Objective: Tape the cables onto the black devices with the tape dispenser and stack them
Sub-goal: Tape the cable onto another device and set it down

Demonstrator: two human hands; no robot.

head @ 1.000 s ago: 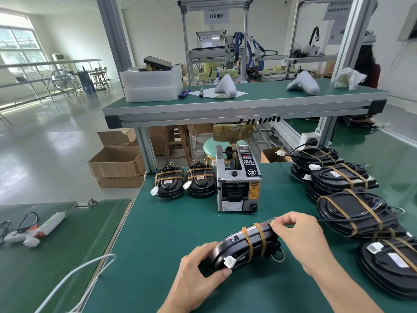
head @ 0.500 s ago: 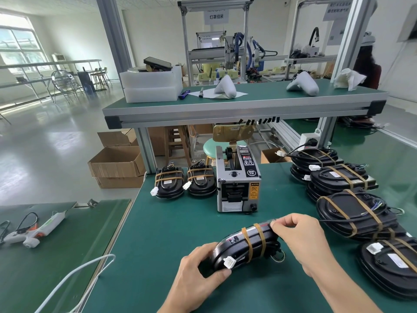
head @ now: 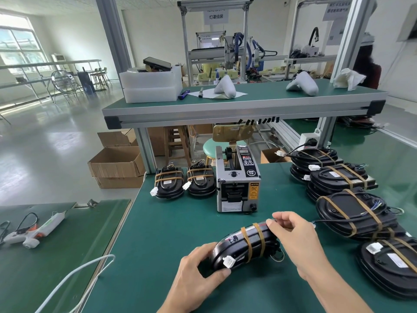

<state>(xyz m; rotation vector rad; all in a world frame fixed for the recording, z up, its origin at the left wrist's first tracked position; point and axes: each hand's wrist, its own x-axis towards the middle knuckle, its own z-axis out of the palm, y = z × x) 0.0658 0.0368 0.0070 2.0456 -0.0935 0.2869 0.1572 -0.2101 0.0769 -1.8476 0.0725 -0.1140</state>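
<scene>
A black device [head: 239, 247] with two tan tape bands and a white connector is tilted on edge above the green table [head: 162, 224]. My left hand [head: 196, 274] grips its near left end. At its far right end my right hand [head: 293, 240] has its fingers curled on the top edge, where the cable coil sits. The grey tape dispenser [head: 237, 184] stands just behind. Two taped devices [head: 185, 181] lie at its left. Stacks of taped devices [head: 352, 211] run along the right side.
A white cable [head: 74, 276] crosses the gap at the lower left. A glue gun [head: 33, 231] lies on the left table. A raised shelf [head: 243, 105] with foam blocks and white shells spans the back. Cardboard boxes [head: 117, 166] sit on the floor.
Almost nothing has moved. My right hand's fingers have shifted slightly on the device's far end; my left hand keeps its grip.
</scene>
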